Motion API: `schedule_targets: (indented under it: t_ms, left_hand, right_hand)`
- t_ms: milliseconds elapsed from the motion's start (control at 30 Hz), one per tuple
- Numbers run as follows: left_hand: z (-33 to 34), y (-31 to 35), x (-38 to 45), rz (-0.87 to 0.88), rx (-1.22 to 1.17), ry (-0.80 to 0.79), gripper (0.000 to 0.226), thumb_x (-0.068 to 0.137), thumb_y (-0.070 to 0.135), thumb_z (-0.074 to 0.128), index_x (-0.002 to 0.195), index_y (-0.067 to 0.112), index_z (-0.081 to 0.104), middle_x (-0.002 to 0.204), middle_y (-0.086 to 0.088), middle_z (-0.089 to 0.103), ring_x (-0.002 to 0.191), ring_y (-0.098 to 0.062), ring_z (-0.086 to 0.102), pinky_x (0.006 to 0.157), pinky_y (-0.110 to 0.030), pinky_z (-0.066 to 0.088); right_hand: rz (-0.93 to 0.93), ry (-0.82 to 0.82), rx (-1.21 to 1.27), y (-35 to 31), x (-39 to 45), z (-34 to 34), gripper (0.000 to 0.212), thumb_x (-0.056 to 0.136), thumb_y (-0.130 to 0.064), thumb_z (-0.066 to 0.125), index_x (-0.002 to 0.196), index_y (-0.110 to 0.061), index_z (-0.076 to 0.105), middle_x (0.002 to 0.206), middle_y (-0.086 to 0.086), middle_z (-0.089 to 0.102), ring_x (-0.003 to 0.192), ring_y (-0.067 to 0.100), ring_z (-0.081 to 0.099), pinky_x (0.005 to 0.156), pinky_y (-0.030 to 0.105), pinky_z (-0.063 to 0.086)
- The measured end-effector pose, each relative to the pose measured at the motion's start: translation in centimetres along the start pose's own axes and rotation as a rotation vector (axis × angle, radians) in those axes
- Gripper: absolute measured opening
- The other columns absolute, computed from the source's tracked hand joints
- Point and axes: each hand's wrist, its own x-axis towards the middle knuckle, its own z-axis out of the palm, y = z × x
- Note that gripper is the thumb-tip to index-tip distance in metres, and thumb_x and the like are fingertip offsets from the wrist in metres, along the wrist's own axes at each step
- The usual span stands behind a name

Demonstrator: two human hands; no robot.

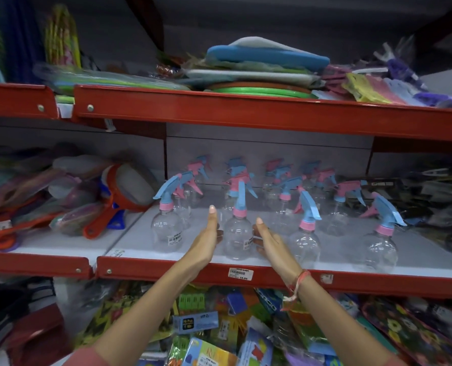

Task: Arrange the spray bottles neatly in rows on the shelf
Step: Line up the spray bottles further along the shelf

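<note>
both hands are up at the middle shelf (166, 270), cupped on either side of one clear spray bottle (237, 233) with a pink collar and blue trigger head, standing upright at the front edge. the left hand (205, 240) is spread flat, fingers straight, palm turned in beside the bottle's left wall; the right hand (268, 240) curves in from the other side, fingers loosely bent, right against the bottle near its small white barcode sticker (248, 243), print too small to read. whether either palm actually grips, cannot tell. a red thread band (297, 285) sits on the right wrist. more bottles stand in loose rows behind and to both sides, heads pink or blue. on the red shelf lip just below, a price tag (240, 273) reads something like "15.00". down below, a blue packet (195, 322) shows "10 pcs".
</note>
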Motion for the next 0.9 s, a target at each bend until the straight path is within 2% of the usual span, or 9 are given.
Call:
schedule_targets:
  t_ms: [200, 267, 367, 467, 567, 667, 767, 900]
  left_hand:
    - [-1.2, -0.7, -1.2, 0.02, 0.052, -0.065, 0.117, 0.058, 0.087, 0.007, 0.139, 0.009, 0.04, 0.147, -0.012, 0.043, 0.133, -0.023, 0.044, 0.118, -0.045, 0.022]
    - [-1.4, -0.9, -1.7, 0.026, 0.055, -0.063, 0.118, 0.057, 0.087, 0.007, 0.137, 0.009, 0.043, 0.146, -0.012, 0.045, 0.132, -0.023, 0.045, 0.118, -0.045, 0.023]
    - [-1.6, -0.9, -2.3, 0.041, 0.084, -0.074, 0.117, 0.056, 0.088, 0.006, 0.134, 0.011, 0.047, 0.142, -0.012, 0.049, 0.129, -0.023, 0.048, 0.117, -0.047, 0.025]
    - [-2.0, -0.9, -2.9, 0.088, 0.085, -0.063, 0.106, 0.063, 0.084, 0.006, 0.131, 0.015, 0.051, 0.139, -0.008, 0.054, 0.123, -0.021, 0.053, 0.115, -0.047, 0.029]
    - [-3.0, -1.3, -3.3, 0.225, 0.04, 0.065, 0.089, 0.073, 0.076, 0.011, 0.121, 0.018, 0.059, 0.128, -0.003, 0.062, 0.112, -0.014, 0.06, 0.108, -0.043, 0.039]
    - [-5.2, -1.9, -3.5, 0.344, -0.069, 0.271, 0.072, 0.084, 0.064, 0.019, 0.108, 0.015, 0.066, 0.109, -0.001, 0.071, 0.1, -0.011, 0.066, 0.098, -0.039, 0.049]
    - [-7.8, -2.4, -3.4, 0.39, -0.138, 0.422, 0.066, 0.086, 0.061, 0.023, 0.102, 0.014, 0.067, 0.103, -0.002, 0.072, 0.099, -0.014, 0.066, 0.094, -0.039, 0.051]
    - [-10.6, -3.3, -2.6, 0.354, -0.127, 0.535, 0.054, 0.093, 0.056, 0.022, 0.103, 0.022, 0.064, 0.113, -0.002, 0.066, 0.11, -0.016, 0.059, 0.103, -0.046, 0.044]
  right_hand:
    - [-0.021, -0.009, 0.004, 0.3, -1.5, -0.2, 0.078, 0.081, -0.076, 0.032, 0.132, -0.022, 0.054, 0.134, -0.001, 0.059, 0.125, 0.016, 0.054, 0.113, 0.044, 0.036]
    - [-0.02, -0.019, 0.022, 0.2, -2.1, -0.3, 0.069, 0.087, -0.068, 0.032, 0.131, -0.019, 0.055, 0.129, -0.002, 0.06, 0.122, 0.016, 0.056, 0.112, 0.041, 0.037]
    - [-0.023, -0.035, 0.027, 0.0, -3.0, -0.3, 0.063, 0.092, -0.06, 0.031, 0.133, -0.017, 0.053, 0.132, -0.001, 0.058, 0.121, 0.014, 0.055, 0.112, 0.037, 0.037]
    - [-0.094, 0.079, -0.036, -0.1, -3.7, 0.1, 0.059, 0.092, -0.06, 0.031, 0.127, -0.021, 0.057, 0.131, -0.002, 0.06, 0.122, 0.015, 0.054, 0.109, 0.036, 0.038]
    - [-0.248, 0.244, 0.017, -1.3, -4.8, 1.0, 0.038, 0.093, -0.053, 0.033, 0.101, -0.032, 0.064, 0.109, -0.009, 0.066, 0.107, 0.006, 0.059, 0.095, 0.026, 0.043]
    - [-0.38, 0.2, 0.064, -2.6, -5.5, 2.7, 0.035, 0.093, -0.05, 0.035, 0.097, -0.034, 0.066, 0.106, -0.01, 0.069, 0.101, -0.003, 0.062, 0.09, 0.018, 0.046]
    - [-0.394, 0.083, 0.095, -3.4, -5.1, 5.0, 0.038, 0.093, -0.047, 0.036, 0.101, -0.028, 0.068, 0.108, -0.008, 0.07, 0.103, -0.001, 0.063, 0.095, 0.023, 0.048]
    - [-0.316, -0.006, 0.125, -3.9, -3.2, 8.3, 0.036, 0.095, -0.051, 0.036, 0.099, -0.032, 0.067, 0.11, -0.008, 0.07, 0.108, 0.005, 0.063, 0.103, 0.035, 0.047]
